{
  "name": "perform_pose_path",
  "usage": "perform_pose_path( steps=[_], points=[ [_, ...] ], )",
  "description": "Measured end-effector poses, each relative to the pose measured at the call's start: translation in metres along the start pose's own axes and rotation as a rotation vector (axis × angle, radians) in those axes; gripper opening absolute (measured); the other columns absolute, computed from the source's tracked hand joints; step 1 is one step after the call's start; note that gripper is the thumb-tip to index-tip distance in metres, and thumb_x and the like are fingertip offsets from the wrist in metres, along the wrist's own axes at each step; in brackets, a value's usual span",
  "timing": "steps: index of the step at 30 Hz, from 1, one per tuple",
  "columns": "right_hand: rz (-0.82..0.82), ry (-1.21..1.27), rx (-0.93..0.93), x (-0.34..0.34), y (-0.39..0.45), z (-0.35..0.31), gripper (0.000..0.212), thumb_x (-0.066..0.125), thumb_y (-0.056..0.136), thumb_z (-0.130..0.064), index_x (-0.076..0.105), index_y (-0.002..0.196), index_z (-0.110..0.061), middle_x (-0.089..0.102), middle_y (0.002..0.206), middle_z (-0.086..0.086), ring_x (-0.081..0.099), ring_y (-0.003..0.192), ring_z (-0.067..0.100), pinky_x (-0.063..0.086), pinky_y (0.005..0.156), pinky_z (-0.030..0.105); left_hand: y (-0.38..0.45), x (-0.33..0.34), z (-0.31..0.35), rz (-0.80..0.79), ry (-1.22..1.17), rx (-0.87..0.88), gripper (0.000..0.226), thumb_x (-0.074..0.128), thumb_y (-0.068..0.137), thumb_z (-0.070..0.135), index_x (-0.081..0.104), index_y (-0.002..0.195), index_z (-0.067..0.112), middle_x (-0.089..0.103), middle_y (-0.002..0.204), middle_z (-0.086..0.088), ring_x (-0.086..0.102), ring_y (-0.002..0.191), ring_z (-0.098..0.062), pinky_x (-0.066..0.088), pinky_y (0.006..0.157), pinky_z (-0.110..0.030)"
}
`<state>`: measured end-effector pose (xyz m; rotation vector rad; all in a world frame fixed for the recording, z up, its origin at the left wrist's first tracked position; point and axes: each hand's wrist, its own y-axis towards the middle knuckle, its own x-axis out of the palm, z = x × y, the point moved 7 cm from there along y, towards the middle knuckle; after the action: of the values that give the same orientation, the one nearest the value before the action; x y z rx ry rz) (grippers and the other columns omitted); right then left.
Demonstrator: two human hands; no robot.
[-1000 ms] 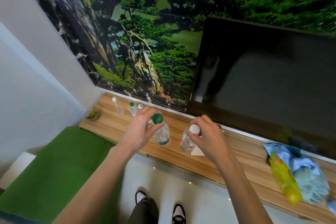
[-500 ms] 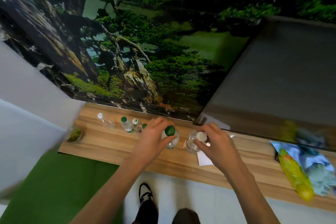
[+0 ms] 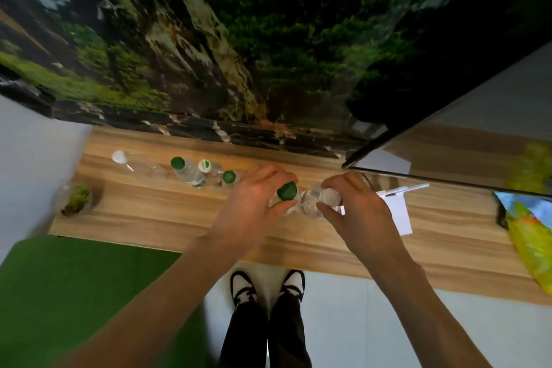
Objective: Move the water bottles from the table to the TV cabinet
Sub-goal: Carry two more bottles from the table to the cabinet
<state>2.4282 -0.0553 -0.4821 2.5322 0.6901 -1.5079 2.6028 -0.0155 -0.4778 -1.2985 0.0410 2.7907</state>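
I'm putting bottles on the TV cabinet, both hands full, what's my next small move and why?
Probably let go of both. The left hand grips the green-capped bottle and the right hand the white-capped bottle, and both seem to stand upright on the cabinet top.

Bottles: six on the cabinet [image 3: 167,218]. Three green-capped: one [image 3: 185,170] mid-left, one [image 3: 228,178] right of it, one [image 3: 286,193] at centre under the left hand [image 3: 254,206]. Two white-capped: one [image 3: 136,165] far left of the row, one [image 3: 321,200] at centre under the right hand [image 3: 355,209]. One white cap with green mark [image 3: 206,169]. Hands: two. Shoes: two, bottom centre [image 3: 243,288]. Plant jar: one [image 3: 76,199], left edge. TV: one [image 3: 466,140], upper right. White paper: one [image 3: 398,212]. Yellow packet: one [image 3: 531,242], right edge.
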Motion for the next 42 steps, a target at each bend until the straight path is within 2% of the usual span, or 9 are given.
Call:
perform_pose_path(
  steps=[2,5,7,11,15,22,29,36,42],
  points=[
    [0.007,-0.006,0.002,0.022,0.010,0.015,0.033,0.083,0.082,-0.024,0.062,0.107,-0.029,0.057,0.107,-0.012,0.062,0.086,0.014,0.041,0.069,0.025,0.005,0.018,-0.019,0.007,-0.006,0.008,0.038,0.083,0.083,0.020,0.073,0.120,0.016,0.070,0.114,0.000,0.063,0.106,-0.020,0.050,0.092,-0.031],
    [0.003,-0.012,0.002,0.046,0.022,0.029,0.032,0.081,0.083,-0.023,0.062,0.107,-0.027,0.058,0.110,-0.009,0.065,0.087,0.018,0.047,0.068,0.029,0.011,0.035,-0.038,0.024,0.013,0.017,0.039,0.082,0.084,0.021,0.073,0.121,0.015,0.070,0.114,-0.001,0.064,0.106,-0.020,0.054,0.092,-0.034],
    [-0.014,-0.025,-0.008,0.066,0.029,0.041,0.031,0.080,0.084,-0.021,0.062,0.109,-0.025,0.059,0.111,-0.006,0.065,0.088,0.020,0.050,0.071,0.030,0.016,0.052,-0.053,0.036,0.022,0.010,0.038,0.083,0.083,0.020,0.073,0.119,0.014,0.071,0.114,-0.001,0.065,0.105,-0.020,0.052,0.092,-0.030],
    [-0.064,-0.058,-0.017,0.096,0.041,0.060,0.031,0.079,0.086,-0.019,0.064,0.112,-0.021,0.060,0.115,-0.004,0.065,0.091,0.021,0.046,0.072,0.028,0.028,0.080,-0.077,0.017,0.040,-0.010,0.036,0.082,0.084,0.019,0.073,0.118,0.013,0.069,0.112,-0.003,0.060,0.106,-0.021,0.038,0.091,-0.017],
    [-0.078,-0.083,-0.019,0.112,0.051,0.072,0.030,0.077,0.087,-0.017,0.065,0.115,-0.019,0.061,0.118,-0.001,0.064,0.097,0.023,0.037,0.076,0.023,0.045,0.100,-0.091,-0.026,0.080,0.011,0.036,0.082,0.083,0.019,0.073,0.118,0.012,0.069,0.112,-0.006,0.062,0.108,-0.027,0.042,0.096,-0.030],
    [-0.082,-0.096,-0.012,0.122,0.069,0.080,0.031,0.075,0.089,-0.019,0.064,0.117,-0.018,0.060,0.120,-0.001,0.063,0.099,0.025,0.045,0.076,0.030,0.059,0.118,-0.109,-0.080,0.131,-0.002,0.036,0.084,0.081,0.014,0.074,0.115,0.011,0.070,0.107,-0.008,0.062,0.107,-0.034,0.045,0.101,-0.042],
    [-0.094,-0.052,-0.030,0.131,0.084,0.082,0.031,0.074,0.089,-0.021,0.064,0.119,-0.018,0.060,0.123,-0.002,0.063,0.104,0.023,0.052,0.082,0.036,0.060,0.134,-0.126,-0.129,0.181,-0.019,0.040,0.084,0.080,0.010,0.074,0.119,0.010,0.072,0.111,-0.008,0.063,0.111,-0.034,0.042,0.111,-0.045],
    [-0.142,-0.058,-0.025,0.154,0.087,0.088,0.031,0.074,0.089,-0.018,0.063,0.117,-0.019,0.058,0.123,-0.003,0.063,0.103,0.023,0.040,0.075,0.027,0.060,0.145,-0.138,-0.128,0.191,-0.032,0.039,0.083,0.079,0.005,0.075,0.117,0.009,0.073,0.111,-0.008,0.066,0.108,-0.032,0.041,0.114,-0.049],
    [-0.135,-0.053,-0.024,0.161,0.082,0.091,0.032,0.073,0.090,-0.019,0.064,0.121,-0.020,0.059,0.123,-0.004,0.064,0.101,0.022,0.040,0.075,0.025,0.061,0.147,-0.138,-0.090,0.183,-0.025,0.038,0.083,0.079,0.006,0.074,0.116,0.010,0.073,0.110,-0.007,0.066,0.106,-0.033,0.044,0.111,-0.049]
  ],
)
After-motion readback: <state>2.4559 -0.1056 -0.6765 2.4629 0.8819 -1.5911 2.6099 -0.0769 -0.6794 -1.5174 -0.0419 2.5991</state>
